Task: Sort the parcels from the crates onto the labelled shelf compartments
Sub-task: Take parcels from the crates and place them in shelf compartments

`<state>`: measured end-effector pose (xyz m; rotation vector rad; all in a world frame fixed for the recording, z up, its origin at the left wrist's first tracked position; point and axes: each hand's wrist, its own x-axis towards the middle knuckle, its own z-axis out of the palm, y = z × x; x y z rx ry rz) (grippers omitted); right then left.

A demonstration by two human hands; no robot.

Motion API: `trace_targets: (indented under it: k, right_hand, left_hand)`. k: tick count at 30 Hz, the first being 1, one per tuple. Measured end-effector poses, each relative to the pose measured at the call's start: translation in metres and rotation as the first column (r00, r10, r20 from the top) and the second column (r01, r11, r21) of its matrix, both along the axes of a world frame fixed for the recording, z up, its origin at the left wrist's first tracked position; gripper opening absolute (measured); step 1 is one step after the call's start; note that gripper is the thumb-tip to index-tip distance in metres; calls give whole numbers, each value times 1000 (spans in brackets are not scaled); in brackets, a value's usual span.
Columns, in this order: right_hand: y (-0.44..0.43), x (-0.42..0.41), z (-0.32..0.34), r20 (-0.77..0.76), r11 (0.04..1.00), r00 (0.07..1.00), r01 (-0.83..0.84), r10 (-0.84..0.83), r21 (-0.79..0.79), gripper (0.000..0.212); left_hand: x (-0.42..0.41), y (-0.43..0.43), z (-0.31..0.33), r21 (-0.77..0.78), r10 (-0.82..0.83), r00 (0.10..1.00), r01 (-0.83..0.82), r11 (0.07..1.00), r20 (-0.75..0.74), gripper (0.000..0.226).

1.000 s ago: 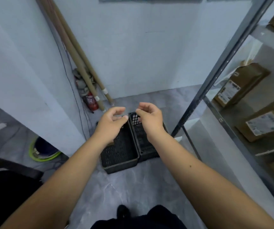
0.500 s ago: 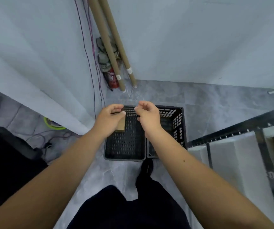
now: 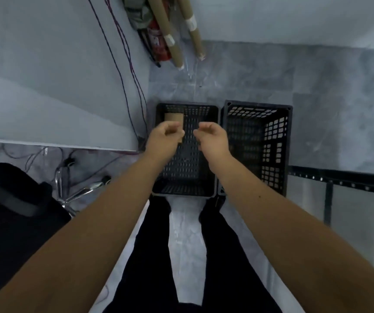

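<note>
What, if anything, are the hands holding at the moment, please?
Nothing: the left hand and right hand hover loosely curled above the parcel in the left crate.

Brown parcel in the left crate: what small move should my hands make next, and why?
Probably lower the empty left hand onto the brown parcel and grip it: it lies in the far-left corner of the left crate, and the right hand is empty too.

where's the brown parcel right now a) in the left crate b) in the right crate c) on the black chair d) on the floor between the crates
a: the brown parcel sits in the far left corner of the left crate; the right crate shows none.
</note>
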<state>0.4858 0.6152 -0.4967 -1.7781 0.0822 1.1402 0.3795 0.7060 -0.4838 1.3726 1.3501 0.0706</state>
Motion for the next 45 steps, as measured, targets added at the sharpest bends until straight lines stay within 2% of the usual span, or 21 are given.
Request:
trace_targets:
  k: [4,6,13,16,21,24,27,31,33,36,40,43,45]
  right_hand:
    - [34,9,-83,0,996,999,-32,32,-79,25]
    - [51,13,-133,7,992,999,-51,52,-112,26]
    - [73,6,-319,-57,961,989,-144,134,-235,45]
    - [79,3,-386,-93,949,985,-164,144,-269,51]
    - [96,-2,-475,-108,955,986,-148,124,-258,56]
    - [109,-8,-511,-113,972,991,-93,70,-214,53]
    - [121,-16,-534,-103,980,994,-64,45,-186,37]
    - [127,-20,-542,-50,970,996,-83,73,-231,44]
    - [126,-21,-537,-65,964,990,-135,123,-227,45]
    - [116,-16,-528,-89,948,980,-195,178,-253,46]
    - [95,-2,-502,-146,947,976,-195,162,-257,66]
    - [80,2,-478,-215,965,970,-161,116,-206,51]
    - [73,1,-456,-272,969,958,-146,89,-199,46]
  left_hand:
    - [-3,26,-82,-87,163,984,-169,982,-72,26]
    - [-3,38,-126,-99,178,978,-189,977,-111,31]
    - [-15,61,-299,-210,58,958,-120,970,-281,63]
    - [-12,68,-357,-241,-37,951,-40,970,-306,56]
    - [-6,88,-447,-188,-128,935,68,980,-330,52]
    - [1,96,-483,-126,-140,915,99,987,-378,41]
    - [2,94,-504,-140,-173,886,124,982,-431,40]
    - [-4,86,-525,-27,-26,920,17,999,-391,66]
    - [-4,87,-530,-38,42,918,-62,997,-393,82]
    - [-4,89,-525,-124,25,915,-81,989,-402,101]
    - [-11,84,-503,-219,-45,913,-50,974,-406,99]
    - [-17,76,-473,-245,-60,955,-13,969,-289,76]
    - [-25,75,-457,-249,-95,971,38,968,-221,71]
